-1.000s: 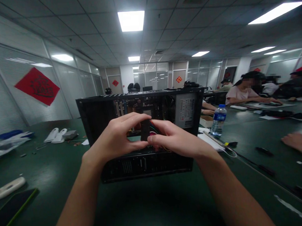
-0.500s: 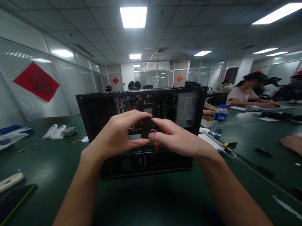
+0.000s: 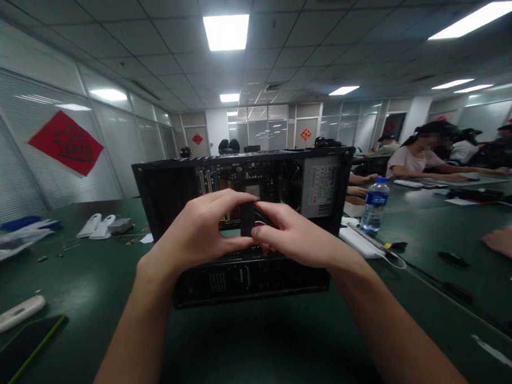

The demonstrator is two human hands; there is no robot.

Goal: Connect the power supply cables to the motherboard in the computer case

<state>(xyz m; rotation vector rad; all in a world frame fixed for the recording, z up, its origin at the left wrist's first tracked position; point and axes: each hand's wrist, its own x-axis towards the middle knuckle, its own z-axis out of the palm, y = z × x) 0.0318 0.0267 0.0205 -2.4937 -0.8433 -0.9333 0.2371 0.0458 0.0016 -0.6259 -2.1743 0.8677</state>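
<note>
An open black computer case (image 3: pixel 162 187) lies on its side on the green table (image 3: pixel 254 345), its inside facing me. My left hand (image 3: pixel 198 231) and my right hand (image 3: pixel 296 235) meet in front of it. Both pinch a small black connector (image 3: pixel 247 218) between thumb and fingers. Coloured wires (image 3: pixel 263 219) run from it behind my right fingers into the case. A fan (image 3: pixel 290 182) and a grey power supply (image 3: pixel 321 183) show at the case's right end.
A water bottle (image 3: pixel 374 205) stands right of the case, with a white flat box (image 3: pixel 358 241) and cable beside it. White parts (image 3: pixel 98 227) lie at the back left, a dark tablet (image 3: pixel 21 352) at the near left. Another person's hand (image 3: pixel 508 243) rests at the right; several people sit beyond.
The hands keep the same pinch on the connector. Only the view has shifted slightly.
</note>
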